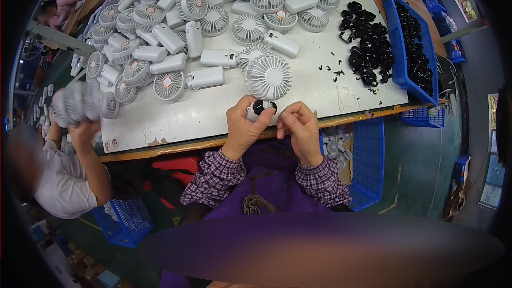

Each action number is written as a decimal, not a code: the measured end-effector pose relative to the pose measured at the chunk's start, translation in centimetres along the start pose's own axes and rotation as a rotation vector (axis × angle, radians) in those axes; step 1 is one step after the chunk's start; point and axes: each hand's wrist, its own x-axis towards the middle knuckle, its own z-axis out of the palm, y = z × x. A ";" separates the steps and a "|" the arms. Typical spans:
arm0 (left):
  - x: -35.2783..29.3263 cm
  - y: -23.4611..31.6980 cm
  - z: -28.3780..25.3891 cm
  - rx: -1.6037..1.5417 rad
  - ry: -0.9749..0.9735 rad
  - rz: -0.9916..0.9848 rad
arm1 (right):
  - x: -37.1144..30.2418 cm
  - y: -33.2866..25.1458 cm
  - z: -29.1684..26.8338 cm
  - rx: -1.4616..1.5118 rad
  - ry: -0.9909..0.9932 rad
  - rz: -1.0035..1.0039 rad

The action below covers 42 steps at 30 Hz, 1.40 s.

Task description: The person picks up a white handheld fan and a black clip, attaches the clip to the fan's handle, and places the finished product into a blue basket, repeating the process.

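My left hand (pixel 244 128) is wrapped around the handle of a white handheld fan (pixel 268 77), its round grille pointing away from me over the table edge. A black plastic piece (pixel 260 107) sits at the near end of the handle, by my left thumb. Just right of it, my right hand (pixel 300 130) is closed with the fingers curled, apart from the fan. Whatever its fingertips may hold is hidden. Beyond my hands, many white handheld fans (pixel 213 20) lie heaped on the white table (pixel 213 114).
A pile of black plastic pieces (pixel 368 48) lies on the right, beside a blue bin (pixel 396 37) of similar pieces. Small black bits (pixel 337 73) are scattered nearby. At the left, a co-worker (pixel 69 176) lifts a blurred stack of fans (pixel 77 104). A blue crate (pixel 368 160) stands below the table.
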 end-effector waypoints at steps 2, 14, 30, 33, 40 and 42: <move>-0.1 -0.2 0.0 -0.040 -0.005 -0.005 | 0.6 -0.2 -0.3 0.035 0.011 -0.014; -0.1 0.4 0.4 -0.745 -0.315 -0.553 | 3.0 -1.8 -0.8 0.195 -0.135 -0.186; -1.7 -1.7 0.1 -1.399 -0.750 -0.796 | 3.5 -1.4 -1.3 0.268 -0.221 0.097; -2.2 -1.8 0.9 -1.463 -0.826 -0.769 | 2.7 -0.1 -0.4 0.437 -0.247 0.111; -3.5 3.1 1.9 -1.294 -0.653 -0.782 | -0.2 -0.2 0.2 0.597 -0.309 0.140; -3.7 4.2 2.3 -1.135 -0.631 -0.776 | -0.9 -0.5 0.0 0.629 -0.320 0.099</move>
